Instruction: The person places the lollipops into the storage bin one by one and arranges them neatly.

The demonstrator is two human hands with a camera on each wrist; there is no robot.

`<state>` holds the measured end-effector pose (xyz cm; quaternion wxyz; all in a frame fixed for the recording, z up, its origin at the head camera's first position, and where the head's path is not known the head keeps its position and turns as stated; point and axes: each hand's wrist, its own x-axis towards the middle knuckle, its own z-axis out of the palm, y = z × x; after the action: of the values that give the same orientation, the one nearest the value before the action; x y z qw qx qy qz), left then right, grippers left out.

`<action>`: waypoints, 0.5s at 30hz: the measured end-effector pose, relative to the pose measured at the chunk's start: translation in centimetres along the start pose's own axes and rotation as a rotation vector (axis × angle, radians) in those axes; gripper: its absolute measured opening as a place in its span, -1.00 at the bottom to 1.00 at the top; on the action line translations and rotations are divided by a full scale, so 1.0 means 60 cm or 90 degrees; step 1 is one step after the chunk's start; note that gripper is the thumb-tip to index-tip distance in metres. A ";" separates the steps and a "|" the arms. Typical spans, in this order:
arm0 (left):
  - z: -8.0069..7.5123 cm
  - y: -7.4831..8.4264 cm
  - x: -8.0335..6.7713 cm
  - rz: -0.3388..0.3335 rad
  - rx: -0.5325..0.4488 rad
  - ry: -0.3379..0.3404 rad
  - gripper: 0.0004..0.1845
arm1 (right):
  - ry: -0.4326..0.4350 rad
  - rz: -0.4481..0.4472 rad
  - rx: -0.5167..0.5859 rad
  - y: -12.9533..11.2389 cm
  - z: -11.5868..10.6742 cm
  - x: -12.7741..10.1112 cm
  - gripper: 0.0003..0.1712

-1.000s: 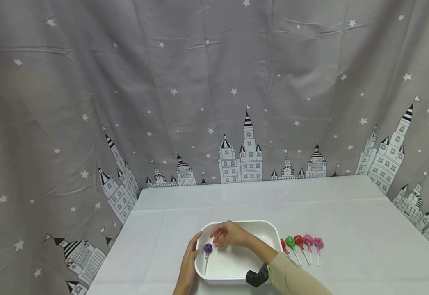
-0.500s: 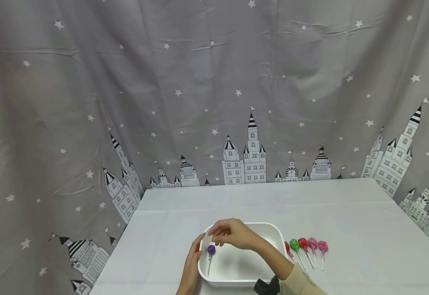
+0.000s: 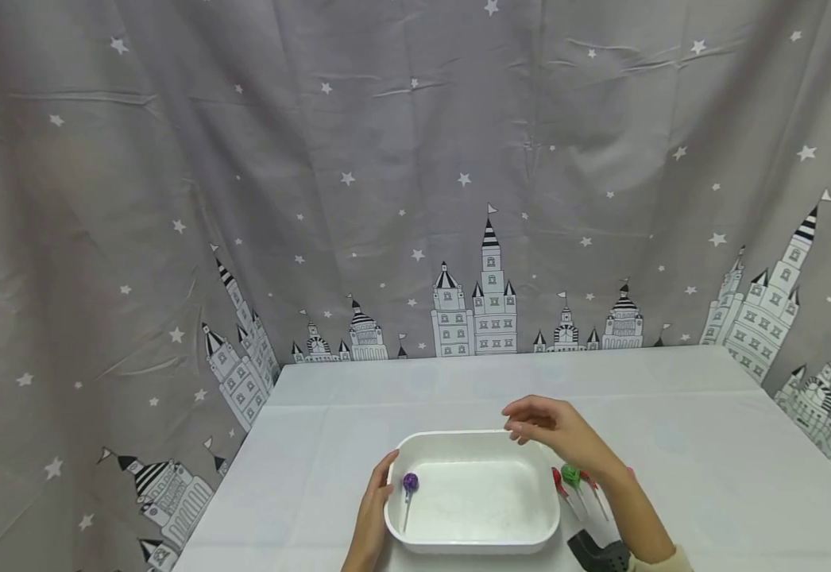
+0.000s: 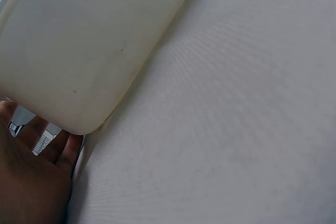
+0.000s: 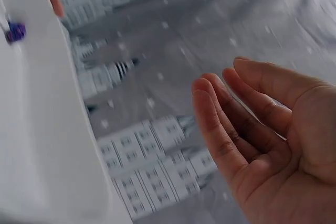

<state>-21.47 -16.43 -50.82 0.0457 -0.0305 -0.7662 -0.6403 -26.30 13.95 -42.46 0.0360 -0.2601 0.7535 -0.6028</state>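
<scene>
A purple lollipop (image 3: 409, 482) lies in the white tub (image 3: 474, 539), just right of the left hand's (image 3: 371, 520) fingers, which rest straight against the tub's left wall. Its head points away from the person, its stick towards them. The right hand (image 3: 557, 427) hovers empty over the far right corner, fingers loosely spread. Green (image 3: 570, 475) and red lollipops (image 3: 555, 479) lie below that wrist on the white-clothed desk (image 3: 709, 477), before a grey castle-print curtain (image 3: 415, 183).

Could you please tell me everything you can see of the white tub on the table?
The white tub is a shallow rectangular basin with rounded corners and a rolled rim, seemingly plastic. It sits flat on the white tablecloth. One purple lollipop lies inside at its left end. The left hand rests against its left wall; the right hand hovers above its far right corner, empty.
</scene>
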 end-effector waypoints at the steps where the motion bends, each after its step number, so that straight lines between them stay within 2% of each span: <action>1: 0.000 -0.001 0.000 0.001 -0.001 0.001 -0.47 | 0.020 0.004 -0.006 0.003 -0.013 -0.009 -0.61; 9: -0.001 -0.007 0.002 0.008 -0.010 -0.005 -0.47 | 0.181 0.044 -0.053 0.054 -0.101 -0.085 -0.59; 15: -0.001 -0.006 0.001 0.010 -0.009 -0.003 -0.48 | 0.242 0.076 -0.035 0.111 -0.149 -0.136 -0.61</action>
<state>-21.57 -16.55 -51.16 0.0485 -0.0383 -0.7617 -0.6450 -24.87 26.36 -48.32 -0.0785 -0.0974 0.7769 -0.6171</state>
